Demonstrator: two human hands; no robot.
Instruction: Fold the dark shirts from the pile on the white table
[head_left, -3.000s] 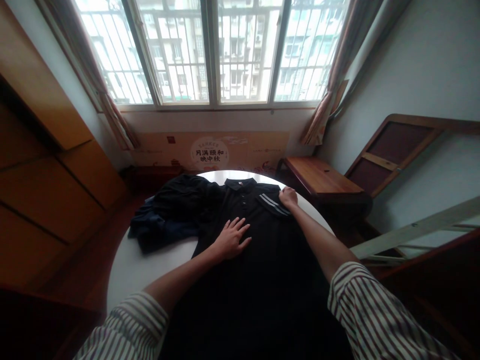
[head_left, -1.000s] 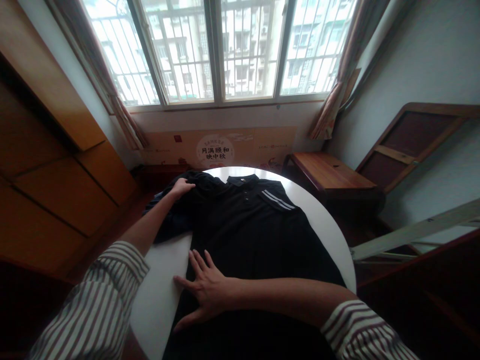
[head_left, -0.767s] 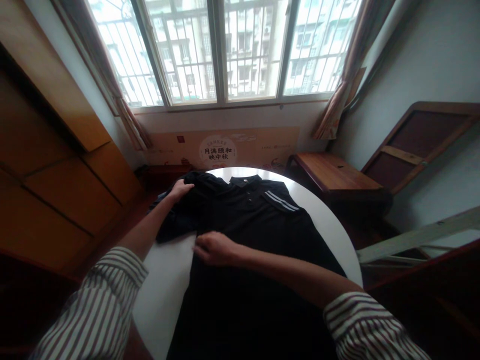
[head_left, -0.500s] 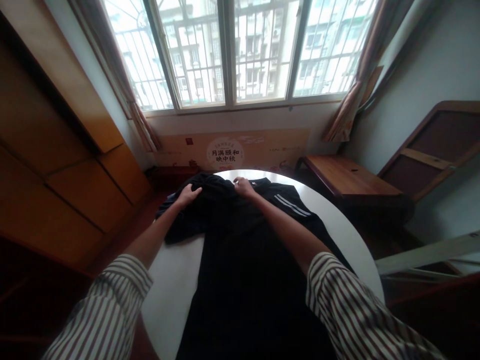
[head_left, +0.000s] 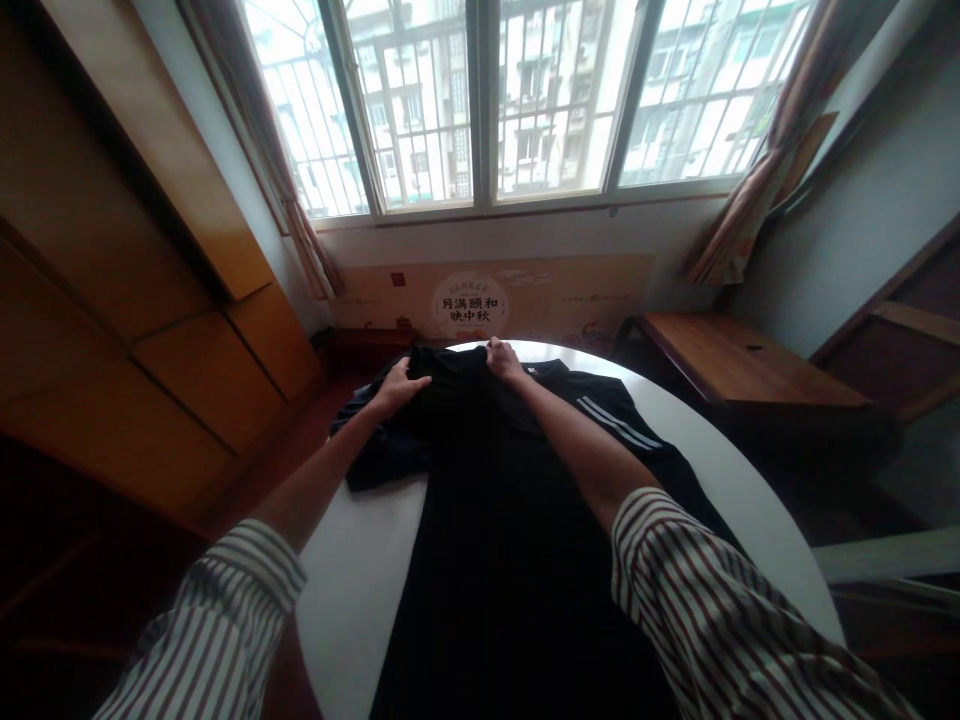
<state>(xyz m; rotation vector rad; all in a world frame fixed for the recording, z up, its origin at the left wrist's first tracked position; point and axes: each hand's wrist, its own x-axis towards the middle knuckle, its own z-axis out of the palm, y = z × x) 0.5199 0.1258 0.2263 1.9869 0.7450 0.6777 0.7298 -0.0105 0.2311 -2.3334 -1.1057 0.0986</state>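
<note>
Shirt [head_left: 525, 560], black, laid front up on the round white desk [head_left: 360, 560], its collar [head_left: 551, 368] at the far side and its body running toward the near edge. Two pale stripes [head_left: 619, 424] mark the sleeve on the right. At far left, a pile of dark clothes [head_left: 386, 455] lies against the shirt; where one black cloth ends and the other begins cannot be told. The right hand [head_left: 504, 362] shows a closed grip, fingers folded together, apparently pinching black cloth just left of the collar. The left hand [head_left: 400, 388] rests on black cloth at far left, thumb standing apart from the fingers; whether its grip pinches a layer cannot be told. The step in hand appears to be handling the cloth between the two hands. To do it well, each grip should take shirt fabric alone, free of the pile; the span should be drawn evenly, with light tension, so that the collar stays straight and the striped side is not dragged leftward.
</note>
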